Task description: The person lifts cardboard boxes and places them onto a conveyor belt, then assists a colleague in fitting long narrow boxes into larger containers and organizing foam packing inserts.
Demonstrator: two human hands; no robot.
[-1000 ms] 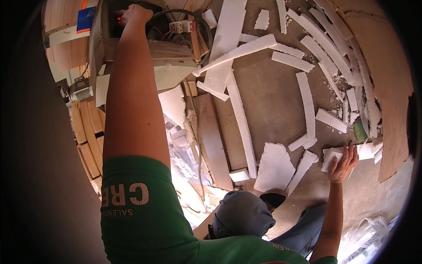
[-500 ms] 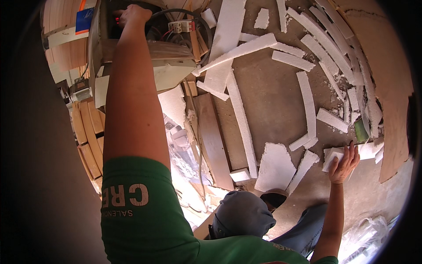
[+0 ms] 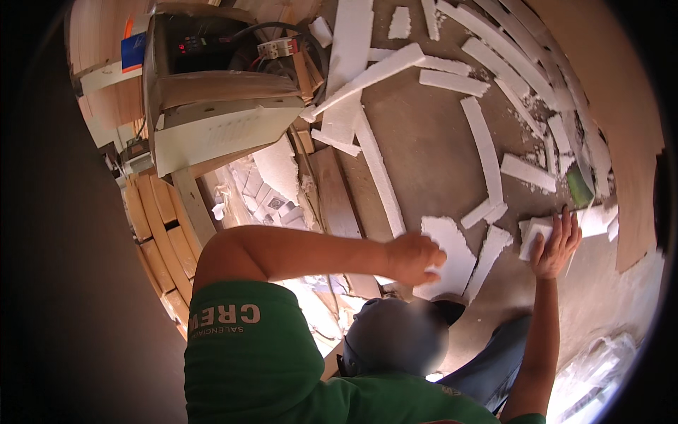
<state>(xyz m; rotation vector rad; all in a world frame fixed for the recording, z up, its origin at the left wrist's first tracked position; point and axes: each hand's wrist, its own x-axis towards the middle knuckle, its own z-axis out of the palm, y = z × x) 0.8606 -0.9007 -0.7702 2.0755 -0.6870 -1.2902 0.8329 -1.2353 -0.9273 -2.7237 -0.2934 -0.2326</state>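
My left hand (image 3: 415, 258) is closed, knuckles up, over a broad jagged piece of white foam (image 3: 452, 251) on the floor. Whether anything is inside its curled fingers stays hidden. At the right, my right hand (image 3: 556, 247) lies on a white foam block (image 3: 535, 237), fingers stretched out over it and thumb apart. A foam strip (image 3: 599, 220) runs on just beyond those fingers. A thin pale thread or wire (image 3: 569, 265) shows beside this hand. At the upper left stands a boxy metal housing (image 3: 226, 131) with a dark panel and small red lights (image 3: 188, 44).
Foam strips (image 3: 482, 148) and crumbs cover much of the floor. A person's grey-blue cap (image 3: 385, 332) is between my arms, near a leg in blue jeans (image 3: 494, 360). Stacked wooden pieces (image 3: 159, 244) are at left, a brown board (image 3: 639, 212) at right, clear plastic (image 3: 597, 374) lower right.
My left hand has left the lit panel in the housing and come back down and right, over the foam on the floor. My right hand remains on the block.
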